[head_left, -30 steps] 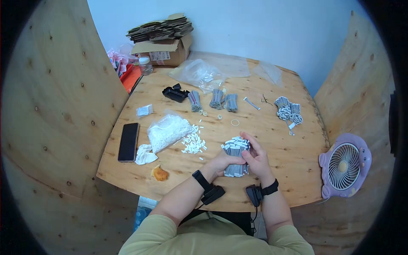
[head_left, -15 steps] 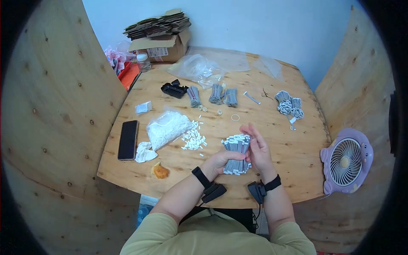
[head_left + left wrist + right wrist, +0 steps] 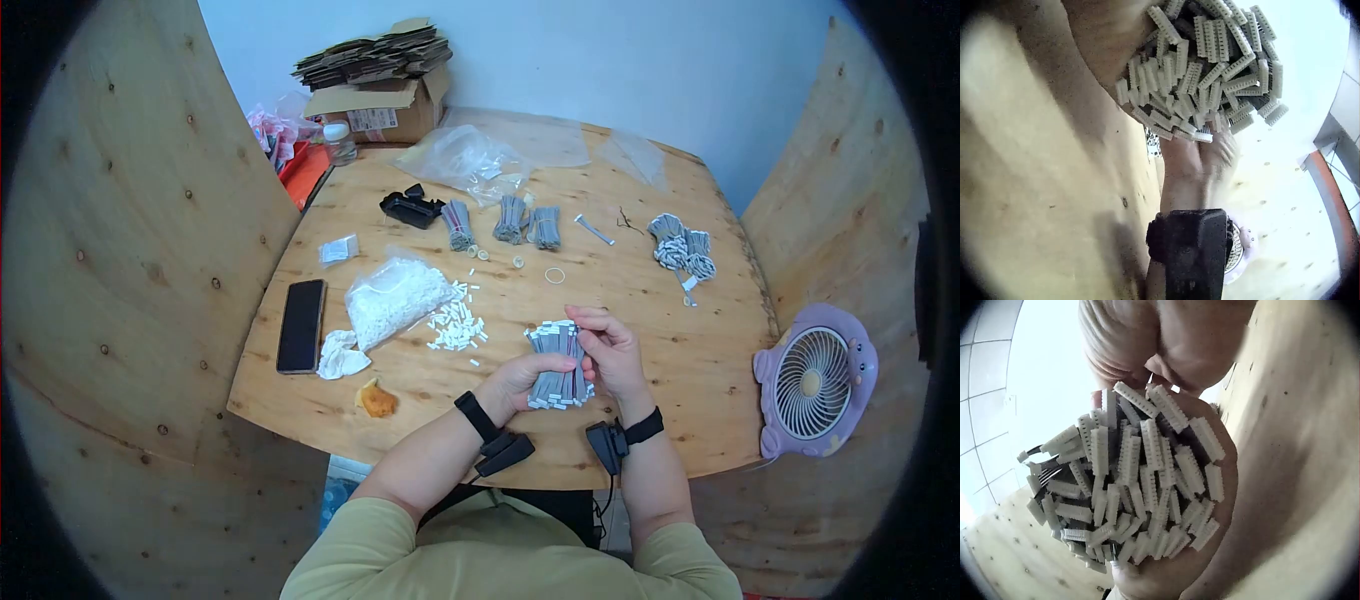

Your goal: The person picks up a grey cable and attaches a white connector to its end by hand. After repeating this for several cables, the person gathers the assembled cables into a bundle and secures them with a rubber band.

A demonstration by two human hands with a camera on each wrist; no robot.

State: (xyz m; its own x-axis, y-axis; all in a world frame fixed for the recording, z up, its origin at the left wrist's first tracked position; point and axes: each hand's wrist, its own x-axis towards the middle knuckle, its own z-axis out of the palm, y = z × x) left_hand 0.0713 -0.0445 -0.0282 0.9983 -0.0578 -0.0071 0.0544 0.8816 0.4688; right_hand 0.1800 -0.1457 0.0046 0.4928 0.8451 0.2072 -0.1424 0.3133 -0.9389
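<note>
My left hand [image 3: 519, 380] grips a thick bundle of grey ribbon cables [image 3: 552, 388] round its middle, the thumb lying across the front. White multi-pin connectors [image 3: 1213, 37] crowd the cable ends in the left wrist view. At the bundle's upper right edge, my right hand [image 3: 615, 357] pinches a cable end between thumb and forefinger. In the right wrist view the right fingers [image 3: 1122, 344] close together just above the mass of connectors [image 3: 1150, 444], with small white bits showing between them. The bundle is held over the front of the table.
Left of the hands lie a bag of white connectors [image 3: 395, 300], loose connectors [image 3: 457, 325] and a phone [image 3: 301, 326]. Behind are tied cable bundles [image 3: 509, 219], a rubber band [image 3: 555, 275] and a single cable [image 3: 594, 229]. A purple fan [image 3: 815, 380] stands at right.
The right hand's fingers were spread beside the bundle half a second ago; now thumb and forefinger come together at its upper edge. The left hand keeps its grip.
</note>
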